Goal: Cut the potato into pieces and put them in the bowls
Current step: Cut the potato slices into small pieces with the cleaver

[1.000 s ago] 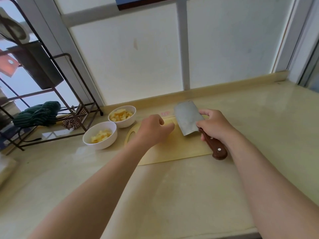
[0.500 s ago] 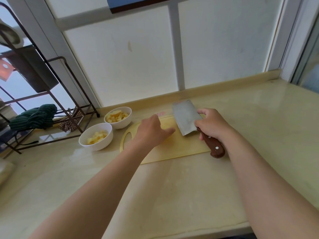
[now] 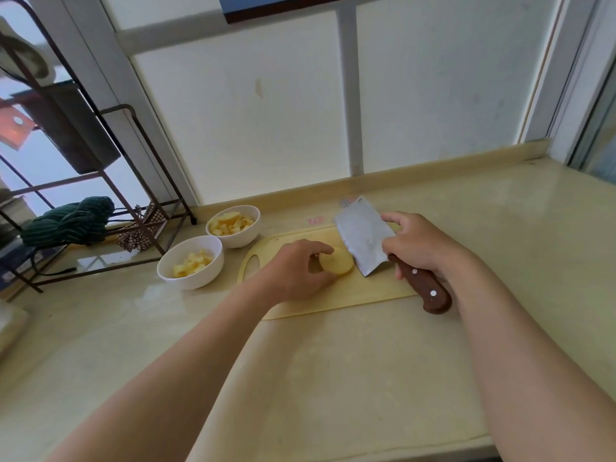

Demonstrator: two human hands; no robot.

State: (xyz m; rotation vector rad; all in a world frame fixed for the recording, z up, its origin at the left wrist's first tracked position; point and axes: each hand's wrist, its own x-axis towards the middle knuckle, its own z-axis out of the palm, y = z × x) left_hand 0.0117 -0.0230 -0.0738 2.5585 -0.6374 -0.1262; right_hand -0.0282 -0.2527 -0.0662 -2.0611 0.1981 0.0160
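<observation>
I count one potato (image 3: 336, 264) on one cutting board (image 3: 366, 291) by the counter's (image 3: 333, 378) back edge, left hand (image 3: 293, 271) fingers (image 3: 318, 249) curled round it, right hand (image 3: 420, 245) gripping one knife (image 3: 361, 240); two bowls (image 3: 200, 278) (image 3: 245, 240) stand alongside.

view: head | from: above the counter (image 3: 333, 378) near edge | facing: forward and down, toward its far edge and window (image 3: 266, 111) | range: close
</observation>
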